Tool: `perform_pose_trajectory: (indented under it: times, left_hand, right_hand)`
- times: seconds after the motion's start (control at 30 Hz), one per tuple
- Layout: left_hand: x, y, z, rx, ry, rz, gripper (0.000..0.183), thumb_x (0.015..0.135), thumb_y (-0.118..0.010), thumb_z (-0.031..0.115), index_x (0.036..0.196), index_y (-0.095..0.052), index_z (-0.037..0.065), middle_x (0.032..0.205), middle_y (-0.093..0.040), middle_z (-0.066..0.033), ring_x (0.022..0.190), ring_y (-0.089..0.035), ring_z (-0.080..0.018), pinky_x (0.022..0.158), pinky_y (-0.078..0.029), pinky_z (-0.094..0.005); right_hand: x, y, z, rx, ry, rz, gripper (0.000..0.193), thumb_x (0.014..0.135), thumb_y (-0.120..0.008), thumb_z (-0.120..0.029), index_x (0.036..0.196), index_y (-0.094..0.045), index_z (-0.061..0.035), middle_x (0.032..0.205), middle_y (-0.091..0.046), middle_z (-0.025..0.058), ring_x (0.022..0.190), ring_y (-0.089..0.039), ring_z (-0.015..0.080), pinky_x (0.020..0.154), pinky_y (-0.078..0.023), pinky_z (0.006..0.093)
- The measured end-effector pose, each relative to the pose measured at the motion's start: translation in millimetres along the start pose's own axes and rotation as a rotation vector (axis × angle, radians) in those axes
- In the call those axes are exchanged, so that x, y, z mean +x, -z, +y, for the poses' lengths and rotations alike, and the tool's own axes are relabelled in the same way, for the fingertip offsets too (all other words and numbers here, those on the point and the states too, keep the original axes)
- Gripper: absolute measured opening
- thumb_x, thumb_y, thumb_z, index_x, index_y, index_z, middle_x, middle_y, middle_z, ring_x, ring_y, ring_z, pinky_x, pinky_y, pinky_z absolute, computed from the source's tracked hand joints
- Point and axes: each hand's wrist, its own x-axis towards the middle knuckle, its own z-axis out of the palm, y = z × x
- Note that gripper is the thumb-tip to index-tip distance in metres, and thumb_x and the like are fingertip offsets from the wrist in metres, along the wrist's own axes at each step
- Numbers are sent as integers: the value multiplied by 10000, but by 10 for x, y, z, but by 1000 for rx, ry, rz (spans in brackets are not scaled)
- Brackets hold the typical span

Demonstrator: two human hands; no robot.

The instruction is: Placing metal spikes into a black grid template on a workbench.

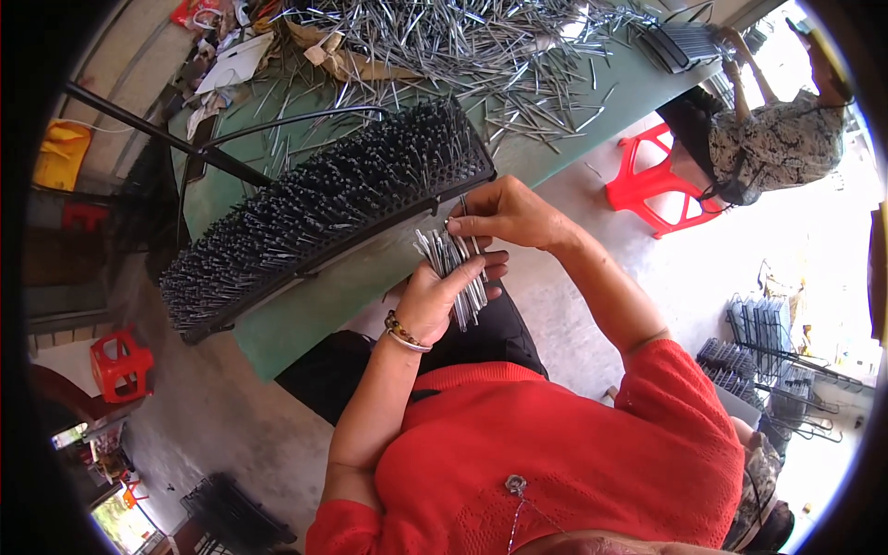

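My left hand [442, 291], with bracelets at its wrist, is closed around a bundle of thin silvery metal rods [462, 294] above my lap. My right hand [504, 217] is at the bundle's upper end. Its thumb and forefinger are pinched together on what looks like one thin rod, and its other fingers are partly hidden behind the bundle. Just beyond my hands, a long black rack [333, 208] stands slanted along the table's near edge, packed with upright dark rods. The rack's right end is close to my right fingertips.
Loose metal rods [462, 42] lie heaped across the far part of the green table [592, 102]. Another black rack [680, 44] stands at the far right, by a co-worker's arms [749, 69]. Red stools [647, 185] and stacked wire racks [758, 361] stand on the floor.
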Motion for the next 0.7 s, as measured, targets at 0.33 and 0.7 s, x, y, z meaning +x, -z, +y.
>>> perform_pose_trajectory:
  times: [0.33, 0.7]
  left_hand:
    - [110, -33, 60, 8, 12, 54, 292, 923, -564, 141, 1186, -533, 18, 1083, -639, -123, 977, -634, -204, 753, -550, -330]
    - [208, -38, -16, -106, -47, 200, 249, 908, -590, 151, 1132, -558, 50, 1081, -637, -124, 972, -635, -211, 754, -548, -347]
  right_hand:
    - [-3, 185, 27, 96, -68, 174, 231, 819, -709, -223, 860, -695, 3, 688, -650, 32, 622, -580, 76, 542, -459, 234]
    - [35, 403, -144, 168, 163, 406, 210, 876, -652, -156, 998, -652, 15, 807, -661, 32, 718, -591, 64, 604, -462, 211]
